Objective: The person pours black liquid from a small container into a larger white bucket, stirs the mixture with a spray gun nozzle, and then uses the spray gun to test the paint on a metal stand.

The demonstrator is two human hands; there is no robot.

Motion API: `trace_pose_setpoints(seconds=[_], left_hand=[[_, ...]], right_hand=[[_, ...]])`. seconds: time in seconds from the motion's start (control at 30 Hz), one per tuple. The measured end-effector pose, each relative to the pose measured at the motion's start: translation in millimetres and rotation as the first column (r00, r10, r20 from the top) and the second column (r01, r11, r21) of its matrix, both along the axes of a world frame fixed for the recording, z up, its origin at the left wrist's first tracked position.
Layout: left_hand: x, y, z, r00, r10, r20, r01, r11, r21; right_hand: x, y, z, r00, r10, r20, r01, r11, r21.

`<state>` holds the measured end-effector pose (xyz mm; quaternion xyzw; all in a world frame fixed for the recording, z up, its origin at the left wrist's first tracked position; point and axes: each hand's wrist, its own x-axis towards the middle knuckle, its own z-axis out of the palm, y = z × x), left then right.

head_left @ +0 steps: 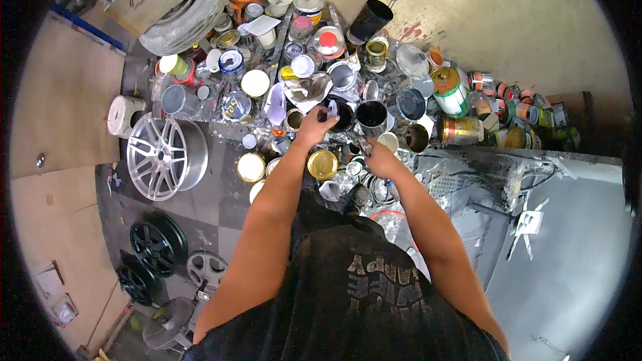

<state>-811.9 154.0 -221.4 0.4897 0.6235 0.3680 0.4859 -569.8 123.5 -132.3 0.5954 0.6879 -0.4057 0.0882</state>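
Hands: left (314,127) pinches one small dark tool; right (380,159) grips one dark can (371,117).

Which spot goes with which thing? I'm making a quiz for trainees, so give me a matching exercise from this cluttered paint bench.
Things:
1. silver alloy wheel
2. tall black can
3. gold-lidded tin
4. left hand

Places:
A. at the far end of the bench, by the wall
B. between the person's two forearms
C. on the floor left of the bench
D. over a dark open can mid-bench

Pairs: 1-C, 2-A, 3-B, 4-D
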Motion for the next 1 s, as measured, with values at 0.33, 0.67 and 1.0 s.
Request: trace_pose_setpoints(seconds=[0.33, 0.67, 1.0], left_hand=[[59.3, 9.4, 10.8, 0.803, 0.096, -0.588, 0.019, 0.982, 0.186], [85.3, 108.4, 15.8, 0.198, -0.134, -0.971, 0.651, 0.758, 0.029], [54.3, 113.8, 58.5, 0.651, -0.092, -0.753, 0.425, 0.867, 0.261]], right_hand=[[98.7, -104.0, 22.4, 0.934, -0.282, -0.221, 0.285, 0.958, -0.015], [196.8, -170.4, 36.0, 0.874, -0.475, -0.108, 0.468, 0.880, -0.080], [201.5, -167.3, 12.9, 0.871, -0.385, -0.304, 0.380, 0.922, -0.076]])
